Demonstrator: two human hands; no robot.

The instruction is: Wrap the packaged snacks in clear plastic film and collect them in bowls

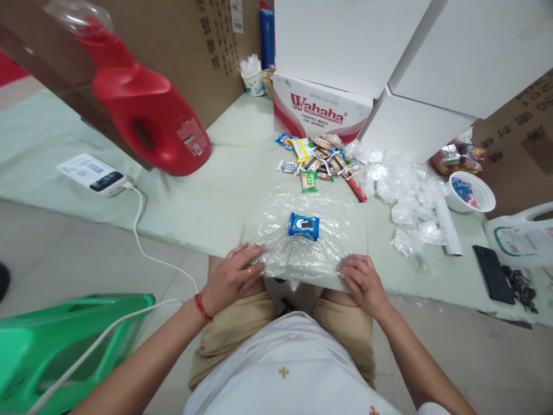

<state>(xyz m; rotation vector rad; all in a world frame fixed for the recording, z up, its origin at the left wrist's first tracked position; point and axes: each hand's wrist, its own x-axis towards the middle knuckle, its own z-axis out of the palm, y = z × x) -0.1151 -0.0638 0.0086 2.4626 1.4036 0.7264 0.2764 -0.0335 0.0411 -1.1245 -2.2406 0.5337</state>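
A sheet of clear plastic wrap (276, 222) lies spread at the table's near edge. On its middle sits a small blue snack packet (304, 226). My left hand (237, 270) pinches the near left corner of the wrap between thumb and fingers. At the near right corner my right hand (362, 281) grips the same sheet. Beyond the wrap is a pile of small packaged snacks (322, 158), with a red stick-shaped packet (356, 189) at its right side.
Clear wrapped bundles (401, 184) and a plastic roll (449, 227) lie right, near a white bowl (486, 193), phone (493, 274) and white jug (522, 236). Left are a red detergent bottle (151, 115) and a cabled white device (93, 173). A Wahaha box (319, 109) stands behind.
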